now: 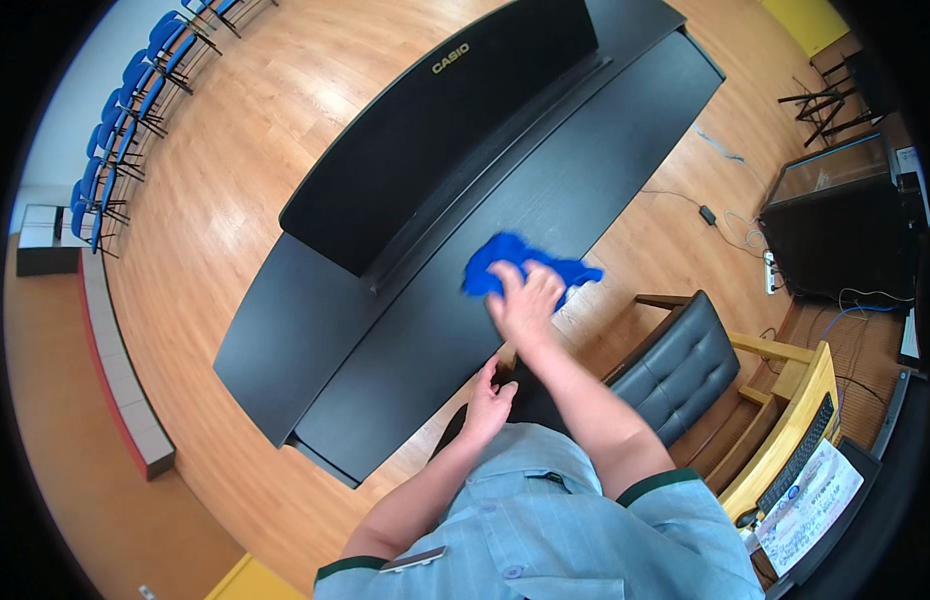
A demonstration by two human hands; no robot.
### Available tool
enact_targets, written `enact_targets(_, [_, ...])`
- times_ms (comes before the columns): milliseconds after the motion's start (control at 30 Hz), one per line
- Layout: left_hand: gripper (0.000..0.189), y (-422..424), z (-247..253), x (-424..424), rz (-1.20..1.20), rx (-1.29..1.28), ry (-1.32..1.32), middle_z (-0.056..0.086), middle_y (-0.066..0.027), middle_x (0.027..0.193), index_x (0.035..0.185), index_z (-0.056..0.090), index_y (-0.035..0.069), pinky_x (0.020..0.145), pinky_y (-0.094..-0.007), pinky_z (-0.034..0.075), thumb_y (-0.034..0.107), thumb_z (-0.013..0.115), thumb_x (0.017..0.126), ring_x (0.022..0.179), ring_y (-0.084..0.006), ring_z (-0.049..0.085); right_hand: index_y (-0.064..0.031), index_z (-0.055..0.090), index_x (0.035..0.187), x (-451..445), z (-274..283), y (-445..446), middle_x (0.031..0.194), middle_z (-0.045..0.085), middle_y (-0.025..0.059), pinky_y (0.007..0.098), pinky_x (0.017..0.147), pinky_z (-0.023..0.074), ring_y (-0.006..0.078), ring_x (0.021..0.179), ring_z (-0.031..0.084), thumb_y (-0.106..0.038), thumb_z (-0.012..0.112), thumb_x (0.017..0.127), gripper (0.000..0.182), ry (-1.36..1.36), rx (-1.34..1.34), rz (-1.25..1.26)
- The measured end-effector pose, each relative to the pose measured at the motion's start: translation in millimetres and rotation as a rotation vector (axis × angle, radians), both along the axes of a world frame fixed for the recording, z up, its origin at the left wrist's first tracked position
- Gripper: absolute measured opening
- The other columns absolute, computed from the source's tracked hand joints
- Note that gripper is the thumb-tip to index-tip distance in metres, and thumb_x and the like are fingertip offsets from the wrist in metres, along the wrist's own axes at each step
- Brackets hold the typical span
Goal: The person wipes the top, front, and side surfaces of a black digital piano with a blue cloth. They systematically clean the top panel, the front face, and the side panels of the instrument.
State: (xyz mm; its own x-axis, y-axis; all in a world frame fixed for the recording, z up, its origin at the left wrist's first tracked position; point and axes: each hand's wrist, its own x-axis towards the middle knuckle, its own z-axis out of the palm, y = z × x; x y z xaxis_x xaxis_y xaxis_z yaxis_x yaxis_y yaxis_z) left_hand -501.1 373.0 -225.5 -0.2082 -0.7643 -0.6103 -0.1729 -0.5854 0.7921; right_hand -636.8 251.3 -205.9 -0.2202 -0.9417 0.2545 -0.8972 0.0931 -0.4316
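Observation:
A black Casio digital piano [405,330] stands before me with its lid down and its music rest [435,135] upright. My right hand [529,296] presses a blue cloth [502,255] on the lid near its front edge, fingers spread over it. Part of the cloth hangs past that edge, and the hand is slightly blurred. My left hand [491,401] is just at the piano's front edge, lower down, with its fingers apart and nothing seen in it.
A black padded bench [679,367] stands close on the right, beside a wooden desk [780,420] with a keyboard and papers. Cables and a power strip [769,272] lie on the floor near a black cabinet [840,225]. Blue chairs [139,90] line the far left wall.

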Motion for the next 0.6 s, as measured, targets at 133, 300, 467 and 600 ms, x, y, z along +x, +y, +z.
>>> enact_targets(133, [0.067, 8, -3, 28, -0.158, 0.047, -0.049, 0.053, -0.0188, 0.146, 0.156, 0.036, 0.003, 0.105, -0.0349, 0.045, 0.007, 0.062, 0.094, 0.131, -0.0218, 0.054, -0.0332, 0.065, 0.118, 49, -4, 61, 0.110, 0.051, 0.0090, 0.0472, 0.090, 0.0392, 0.0318, 0.106, 0.052, -0.027, 0.088, 0.065, 0.059, -0.119, 0.054, 0.382])
enact_targets(300, [0.073, 20, -7, 36, 0.158, 0.303, 0.052, 0.047, -0.0172, 0.153, 0.160, 0.027, 0.000, 0.110, -0.0361, 0.043, 0.011, 0.061, 0.096, 0.135, -0.0229, 0.052, -0.0275, 0.065, 0.108, -5, 3, 19, 0.091, 0.055, 0.0023, 0.0401, 0.076, 0.0420, 0.0236, 0.087, 0.058, -0.033, 0.090, 0.060, 0.055, -0.021, 0.055, 0.536])
enact_targets(467, [0.068, -12, 27, 23, 0.396, 0.539, 0.271, 0.053, -0.0145, 0.150, 0.156, 0.032, -0.002, 0.107, -0.0345, 0.044, 0.019, 0.063, 0.098, 0.132, -0.0231, 0.055, -0.0207, 0.066, 0.110, -79, 3, -65, 0.097, 0.069, 0.0067, 0.0411, 0.082, 0.0473, 0.0270, 0.092, 0.066, -0.034, 0.082, 0.072, 0.044, 0.023, -0.070, 0.277])
enact_targets(600, [0.058, -25, 27, 20, 0.561, 0.669, 0.562, 0.057, -0.0133, 0.145, 0.149, 0.040, -0.002, 0.103, -0.0337, 0.048, 0.016, 0.062, 0.098, 0.130, -0.0235, 0.057, -0.0151, 0.067, 0.111, -114, 4, -109, 0.101, 0.073, 0.0117, 0.0443, 0.084, 0.0487, 0.0327, 0.095, 0.068, -0.033, 0.077, 0.081, 0.037, -0.051, -0.076, -0.053])
